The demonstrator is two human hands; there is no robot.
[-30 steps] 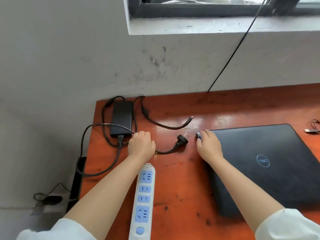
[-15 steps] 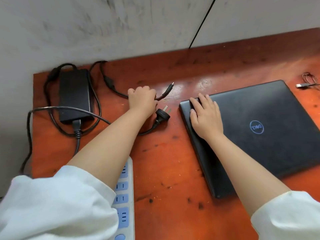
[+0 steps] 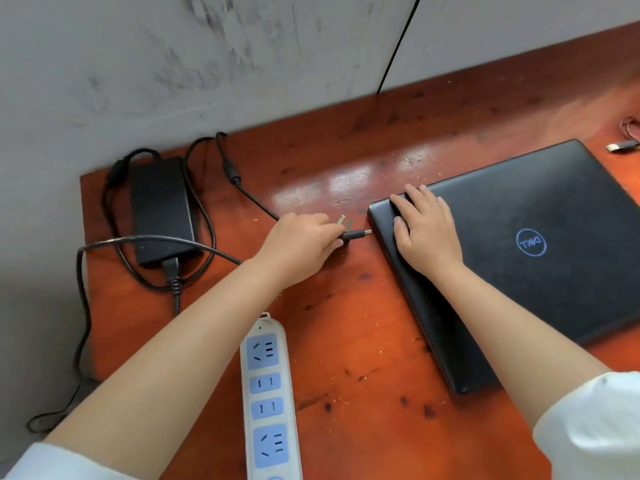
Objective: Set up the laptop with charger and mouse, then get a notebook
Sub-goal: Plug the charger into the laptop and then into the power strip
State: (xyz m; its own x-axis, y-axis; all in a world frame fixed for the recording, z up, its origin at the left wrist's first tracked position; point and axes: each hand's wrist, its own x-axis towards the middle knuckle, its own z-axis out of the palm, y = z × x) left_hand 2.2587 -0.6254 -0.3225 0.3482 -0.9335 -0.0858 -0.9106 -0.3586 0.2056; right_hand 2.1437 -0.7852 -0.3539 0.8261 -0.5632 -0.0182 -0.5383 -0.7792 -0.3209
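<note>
A closed black laptop [image 3: 540, 251] lies on the orange-red desk [image 3: 346, 341] at the right. My right hand [image 3: 427, 233] rests flat on its near-left corner, fingers spread. My left hand [image 3: 298, 245] is closed on the charger's barrel connector [image 3: 358, 234], whose tip points at the laptop's left edge, a short gap away. The mains plug [image 3: 345, 223] with its metal prongs shows just behind my fingers. The black charger brick [image 3: 161, 209] lies at the desk's far left with its cables looped around it. No mouse or notebook is in view.
A white power strip [image 3: 268, 400] with blue sockets lies lengthwise near the desk's front, below my left forearm. A grey wall runs along the back. A thin black cable [image 3: 398, 46] hangs down the wall. A small USB lead [image 3: 621, 146] lies at the far right.
My left hand has picked up the barrel connector and carried it right, toward the laptop's left edge. My right hand stays on the laptop's corner. The view shifted.
</note>
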